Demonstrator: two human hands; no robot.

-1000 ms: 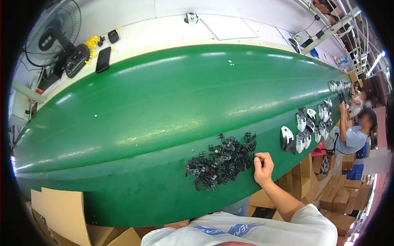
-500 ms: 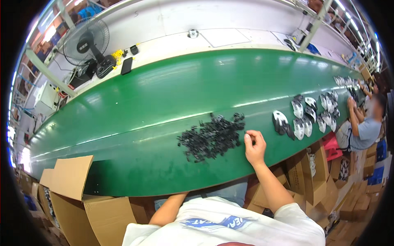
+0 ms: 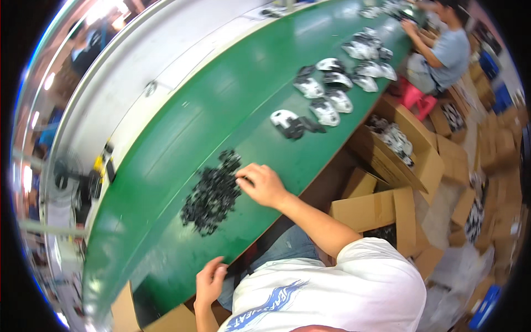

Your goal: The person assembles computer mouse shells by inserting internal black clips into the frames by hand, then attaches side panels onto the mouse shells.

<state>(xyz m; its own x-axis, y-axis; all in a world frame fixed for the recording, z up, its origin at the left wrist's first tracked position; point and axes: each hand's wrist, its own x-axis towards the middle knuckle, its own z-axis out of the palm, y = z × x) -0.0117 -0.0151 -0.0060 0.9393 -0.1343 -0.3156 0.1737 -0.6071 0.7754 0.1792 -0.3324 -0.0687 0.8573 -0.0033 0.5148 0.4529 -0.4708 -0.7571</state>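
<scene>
A heap of small black plastic parts [image 3: 210, 196] lies on the green tabletop [image 3: 166, 249]. At the right side of this heap is my right hand [image 3: 261, 185], its fingers curled and the thumb near the index finger. Whatever sits in that pinch, if anything, is hidden. My left hand [image 3: 210, 281] is raised by the near edge of the table, fingers loosely bent with a small gap to the thumb, and nothing shows in it. Farther right along the table, one white-and-black curved shell [image 3: 287, 123] lies nearest to the heap.
More white-and-black shells [image 3: 325, 110] lie in rows beyond. A co-worker in a grey-blue shirt [image 3: 445, 58] sits at the far right. Open cardboard boxes [image 3: 406, 146] stand on the floor beside the table; another box [image 3: 124, 310] is at lower left. A white ledge [image 3: 144, 99] borders the far side.
My view has turned to the right, so the scene looks tilted. My left hand has come up from below the table edge. My right hand is now closer against the heap.
</scene>
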